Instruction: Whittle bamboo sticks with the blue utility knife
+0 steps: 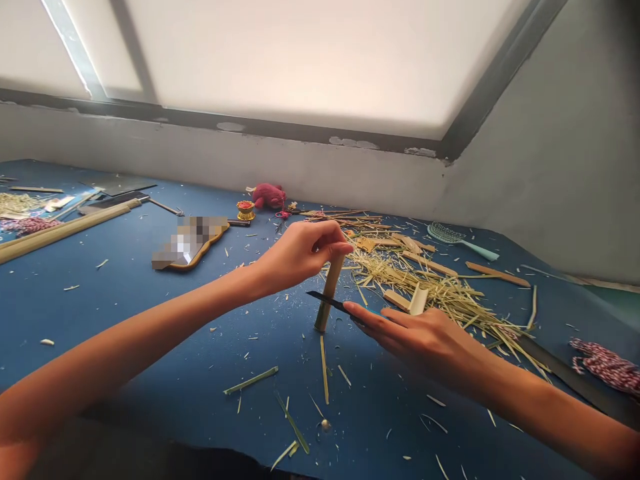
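Observation:
A short piece of bamboo (330, 283) stands nearly upright on the blue table, leaning slightly to the right. Its top end is pinched between the fingers of my left hand (313, 248). My right hand (415, 333) is closed around a knife (327, 301), whose handle is mostly hidden under the fingers. The dark blade lies across the lower half of the bamboo, pointing left. Just below the bamboo's foot lies a thin split strip (324, 370), with a green strip (251, 381) to its left.
Bamboo shavings (440, 287) are heaped behind my right hand. A hand mirror (193, 243), a gold cup (245, 210), a red plush toy (270, 195) and a hairbrush (463, 241) lie farther back. Red-and-white cord (605, 363) sits at right; a long bamboo pole (65, 230) at left.

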Demonstrator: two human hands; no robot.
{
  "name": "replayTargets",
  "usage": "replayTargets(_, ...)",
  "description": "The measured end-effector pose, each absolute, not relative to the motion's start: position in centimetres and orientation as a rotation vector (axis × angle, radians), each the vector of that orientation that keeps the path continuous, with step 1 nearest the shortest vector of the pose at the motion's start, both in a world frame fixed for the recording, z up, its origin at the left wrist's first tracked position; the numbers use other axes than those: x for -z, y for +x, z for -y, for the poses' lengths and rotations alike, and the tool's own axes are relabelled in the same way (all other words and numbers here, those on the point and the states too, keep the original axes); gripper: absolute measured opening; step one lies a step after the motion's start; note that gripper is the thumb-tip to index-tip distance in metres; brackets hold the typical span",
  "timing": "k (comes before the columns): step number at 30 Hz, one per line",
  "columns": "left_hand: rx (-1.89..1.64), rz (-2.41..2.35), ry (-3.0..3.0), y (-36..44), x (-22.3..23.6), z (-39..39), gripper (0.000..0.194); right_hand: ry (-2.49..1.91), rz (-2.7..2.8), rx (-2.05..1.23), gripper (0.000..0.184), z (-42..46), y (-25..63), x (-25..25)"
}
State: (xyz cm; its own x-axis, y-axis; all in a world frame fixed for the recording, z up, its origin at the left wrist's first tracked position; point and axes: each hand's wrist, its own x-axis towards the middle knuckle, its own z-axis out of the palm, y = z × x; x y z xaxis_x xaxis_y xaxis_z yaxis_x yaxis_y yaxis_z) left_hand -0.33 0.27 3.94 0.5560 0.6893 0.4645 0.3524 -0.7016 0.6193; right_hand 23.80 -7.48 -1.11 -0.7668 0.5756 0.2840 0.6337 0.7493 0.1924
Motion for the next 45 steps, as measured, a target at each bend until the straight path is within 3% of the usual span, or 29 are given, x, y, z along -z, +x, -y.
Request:
replayTargets(8, -0.989, -0.832, 2.319, -0.3, -3.7, -0.6, 0.019, -1.013, 2.833, 0.287, 0.049, 8.8, 23.6, 3.1)
replayTargets(17, -1.022, -0.798, 2.341, -0.2, -3.7, -0.4, 0.018, -1.029, 2.816, 0.556, 0.05, 8.5, 23.4, 0.6)
replayTargets(25, -1.034, -0.824, 2.341, -0.3, -3.4, -0.6, 0.022, -1.04, 2.866, 0.35, 0.051, 9.0, 23.1, 2.4)
replayTargets(34, -1.077, -0.867, 2.326, -0.1, -3.3, -0.4, 0.021, -1.064, 2.814, 0.632, 0.051, 8.6, 22.4, 0.4)
replayTargets(40, -1.082, -0.84, 2.288, -0.2, -3.2, -0.4, 0.022, -1.03, 2.872, 0.467, 0.05, 9.1, 22.3, 2.5)
replayTargets(45, -1.092, -0.847, 2.312, -0.3, -3.4, -0.2, 0.023, -1.05, 2.907, 0.561, 0.052, 9.4, 22.4, 2.4)
